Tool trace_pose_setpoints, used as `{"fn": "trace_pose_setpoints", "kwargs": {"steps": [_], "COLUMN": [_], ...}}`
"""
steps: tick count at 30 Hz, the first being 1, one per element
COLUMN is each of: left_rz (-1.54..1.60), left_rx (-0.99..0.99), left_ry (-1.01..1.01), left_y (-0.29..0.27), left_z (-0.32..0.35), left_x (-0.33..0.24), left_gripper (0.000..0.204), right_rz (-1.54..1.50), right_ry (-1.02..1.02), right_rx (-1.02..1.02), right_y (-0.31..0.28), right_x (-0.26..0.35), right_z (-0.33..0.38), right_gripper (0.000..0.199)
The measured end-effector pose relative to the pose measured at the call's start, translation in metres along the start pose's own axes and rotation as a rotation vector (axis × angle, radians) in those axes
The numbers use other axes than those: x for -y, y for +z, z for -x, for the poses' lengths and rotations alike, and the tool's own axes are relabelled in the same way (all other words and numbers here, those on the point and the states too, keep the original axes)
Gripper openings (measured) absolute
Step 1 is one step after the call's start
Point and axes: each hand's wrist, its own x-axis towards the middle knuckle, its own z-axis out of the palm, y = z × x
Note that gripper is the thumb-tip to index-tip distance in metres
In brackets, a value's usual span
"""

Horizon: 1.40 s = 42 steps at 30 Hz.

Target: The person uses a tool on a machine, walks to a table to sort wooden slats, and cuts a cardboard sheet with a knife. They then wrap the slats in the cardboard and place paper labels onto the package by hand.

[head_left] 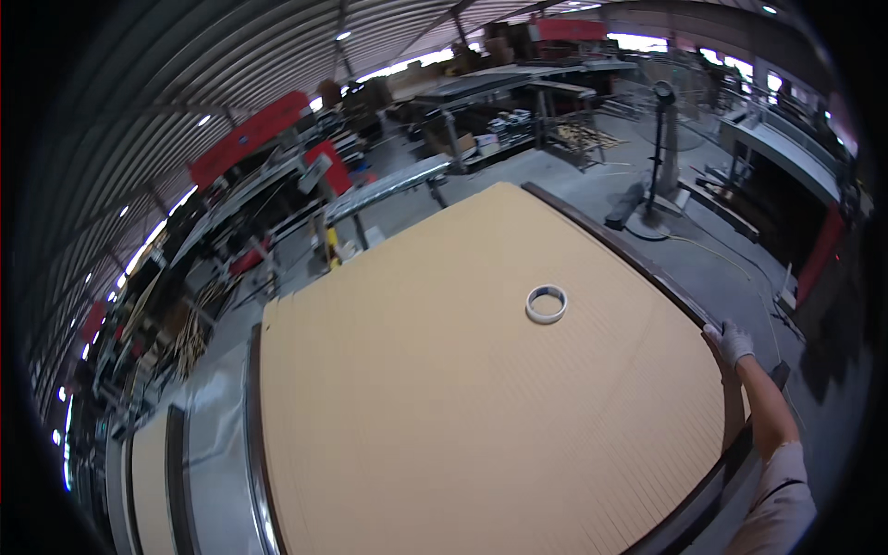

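A large tan corrugated cardboard sheet (416, 370) lies flat in front of me, with faint parallel creases across its right half. On top of it rests a roll of pale tape (547, 304), lying on its side. My right hand (733, 342), in a light glove, is at the sheet's right corner beside a dark rail (638, 264). Its thumb points in toward the sheet and its fingers look closed over the edge, though their tips are hidden. My left hand is out of view.
Dark rails also run along the left (254, 416) and lower right (698, 504) of the sheet. A pedestal fan (659, 157) stands beyond the right edge, with a cable on the floor. At the back are workbenches (481, 88) and a foil-topped bench (388, 188).
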Motion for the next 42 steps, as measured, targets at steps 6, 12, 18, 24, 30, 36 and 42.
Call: {"fn": "trace_pose_setpoints", "kwargs": {"steps": [6, 12, 18, 24, 30, 36, 42], "left_rz": [-0.090, -0.012, -0.021, 0.049, 0.090, 0.207, 0.442], "left_rx": [0.137, 0.057, 0.142, 0.104, 0.030, -0.087, -0.342], "left_ry": [-0.141, 0.047, -0.141, -0.082, -0.034, 0.050, -0.030], "left_y": [0.008, 0.033, 0.007, 0.001, 0.012, 0.055, 0.054], "left_z": [-0.115, -0.150, -0.085, -0.038, -0.024, 0.002, 0.114], "left_x": [-0.036, -0.061, -0.021, 0.003, 0.011, 0.016, 0.087], "left_gripper": [0.073, 0.077, 0.075, 0.080, 0.077, 0.075, 0.073], "right_rz": [-0.096, -0.189, -0.218, -0.376, -0.664, -0.327, -0.868], "right_ry": [-0.151, -0.108, -0.207, -0.380, 0.468, 0.108, 0.390], "right_rx": [-0.008, 0.089, 0.096, 0.011, 0.103, -0.108, -0.117], "right_y": [-0.010, 0.007, -0.006, 0.010, -0.029, 0.087, 0.080], "right_x": [0.083, 0.134, 0.094, 0.003, -0.233, -0.364, -0.320], "right_z": [-0.046, -0.063, -0.019, 0.008, 0.076, 0.040, 0.063], "right_gripper": [0.065, 0.079, 0.071, 0.057, 0.049, 0.020, 0.025]}}
